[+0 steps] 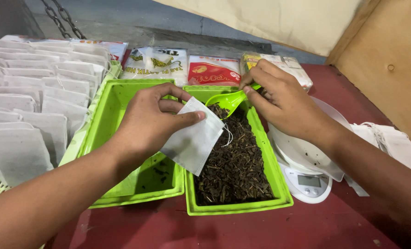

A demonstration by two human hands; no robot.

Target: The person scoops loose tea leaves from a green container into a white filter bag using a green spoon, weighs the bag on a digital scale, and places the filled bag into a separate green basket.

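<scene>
Crowding left with rows of filled bags (30, 87); blocking right with scale (307, 180); leaving red tabletop (260, 230) open in front.

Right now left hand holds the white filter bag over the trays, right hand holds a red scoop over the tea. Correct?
Not quite: the scoop is green, not red, as the head view shows. The rest stands: left hand holds the white filter bag over the trays, right hand holds the scoop over the tea.
</scene>
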